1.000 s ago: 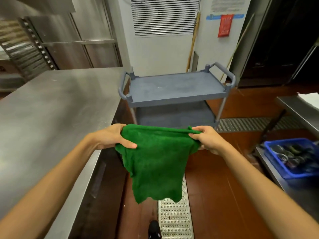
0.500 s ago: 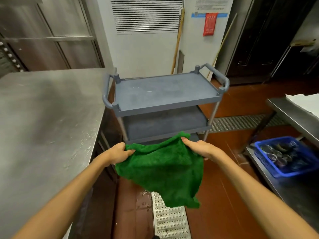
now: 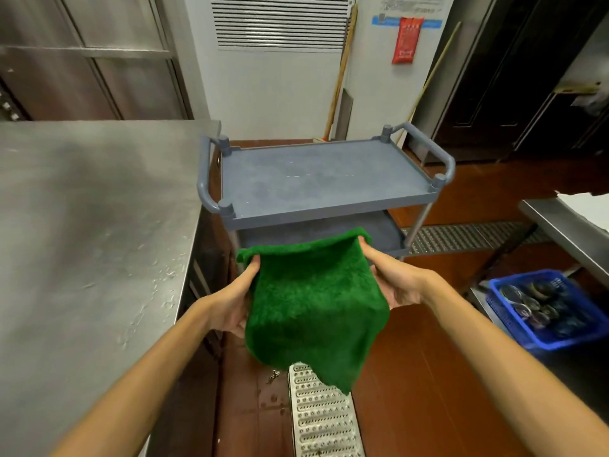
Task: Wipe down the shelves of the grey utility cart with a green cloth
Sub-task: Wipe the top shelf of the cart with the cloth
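Two bare forearms rise from the bottom corners of the frame toward the centre. Between them a perforated floor drain (image 3: 324, 420) runs up the red-brown floor (image 3: 412, 390), and its upper end is hidden by the hanging green cloth (image 3: 313, 301).

The cloth is held in the air at centre frame, spread between both hands, with its lower corner drooping over the drain. The left hand (image 3: 230, 305) grasps the left edge, thumb lying up the front near the top corner. The right hand (image 3: 395, 282) grasps the right edge, with a fingertip at the top right corner. On both hands the remaining fingers seem to be curled behind the fabric, which hides most of them.

Just beyond stands the grey utility cart (image 3: 441, 166). The cloth's top edge covers the front of the lower shelf (image 3: 296, 230) in this view, and I cannot tell whether it touches it. The top shelf (image 3: 323, 183) shows pale specks and smudges.

A steel worktop (image 3: 92, 225) fills the left of the frame, close beside the cart's left handle, with droplets near its right edge. At the right, a blue basket (image 3: 514, 328) of dark round items sits below a second steel surface (image 3: 566, 225).

Farthest off, wooden handles (image 3: 339, 77) lean on a white wall under a louvred vent (image 3: 280, 23) and a red sign (image 3: 407, 39).
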### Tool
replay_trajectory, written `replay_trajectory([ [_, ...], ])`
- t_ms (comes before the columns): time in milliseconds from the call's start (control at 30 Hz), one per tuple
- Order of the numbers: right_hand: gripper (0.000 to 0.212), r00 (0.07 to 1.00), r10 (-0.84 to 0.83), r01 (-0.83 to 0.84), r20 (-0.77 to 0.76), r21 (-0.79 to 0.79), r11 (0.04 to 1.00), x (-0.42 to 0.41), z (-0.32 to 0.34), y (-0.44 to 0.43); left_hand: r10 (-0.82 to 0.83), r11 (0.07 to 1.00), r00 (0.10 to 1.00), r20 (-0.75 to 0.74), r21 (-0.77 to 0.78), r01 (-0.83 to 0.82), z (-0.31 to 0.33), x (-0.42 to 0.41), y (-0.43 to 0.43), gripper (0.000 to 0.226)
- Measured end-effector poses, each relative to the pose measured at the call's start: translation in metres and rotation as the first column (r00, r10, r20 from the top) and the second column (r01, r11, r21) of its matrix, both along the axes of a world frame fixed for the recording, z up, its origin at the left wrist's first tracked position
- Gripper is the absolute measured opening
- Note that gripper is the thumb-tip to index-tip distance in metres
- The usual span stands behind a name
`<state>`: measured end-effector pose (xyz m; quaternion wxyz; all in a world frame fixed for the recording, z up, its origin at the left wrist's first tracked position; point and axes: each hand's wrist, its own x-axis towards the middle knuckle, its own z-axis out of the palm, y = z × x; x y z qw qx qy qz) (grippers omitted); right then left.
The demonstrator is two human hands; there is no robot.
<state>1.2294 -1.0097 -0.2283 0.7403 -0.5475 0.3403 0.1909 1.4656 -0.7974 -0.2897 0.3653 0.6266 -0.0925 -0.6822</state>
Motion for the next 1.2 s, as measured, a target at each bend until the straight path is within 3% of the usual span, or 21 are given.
replay_trajectory([
  [200,0.091,0.995,-0.097,0.096,0.007,0.06,0.994,0.034,-0.006,-0.01,-0.143,0.989,0.961,-0.239,-0.057,0.133,0.003,0.027,-0.001,0.103],
  [333,0.097,0.986,-0.078,0.068,-0.145,-0.068,0.995,0.051,-0.021,-0.025,-0.379,0.924,0.918,-0.115,-0.105,0.368,0.011,0.052,0.006,0.114],
  [400,0.098,0.974,-0.109,0.082,-0.201,-0.134,0.988,0.058,-0.028,-0.034,-0.417,0.893,0.909,0.0,-0.189,0.409,0.012,0.062,0.015,0.098],
  [500,0.093,0.965,-0.177,0.158,-0.194,-0.108,0.981,0.07,-0.037,-0.047,-0.289,0.901,0.95,0.119,-0.3,0.312,0.004,0.074,0.023,0.056],
  [567,0.09,0.965,-0.207,0.205,-0.162,-0.029,0.978,0.081,-0.039,-0.057,-0.159,0.919,0.984,0.082,-0.351,0.178,-0.003,0.082,0.021,0.046],
  [700,0.097,0.98,-0.098,0.097,-0.171,-0.015,0.995,0.1,-0.043,-0.082,0.039,0.925,0.999,-0.038,-0.377,-0.05,-0.01,0.098,0.003,0.043],
  [800,0.097,0.986,-0.027,0.038,-0.164,0.059,0.998,0.114,-0.048,-0.103,0.117,0.916,0.993,-0.017,-0.384,-0.114,-0.009,0.111,-0.016,0.042],
  [967,0.091,0.985,-0.088,0.093,-0.149,0.032,0.995,0.141,-0.055,-0.137,0.149,0.898,0.989,0.008,-0.421,-0.131,0.007,0.135,-0.061,0.04],
  [1100,0.067,0.989,-0.122,0.116,-0.085,-0.067,0.991,0.161,-0.047,-0.172,0.239,0.878,0.97,0.04,-0.436,-0.198,0.03,0.16,-0.112,0.033],
  [1200,0.068,0.986,-0.169,0.167,-0.006,-0.11,0.98,0.171,-0.037,-0.193,0.309,0.863,0.948,0.071,-0.439,-0.248,0.041,0.173,-0.14,0.03],
])
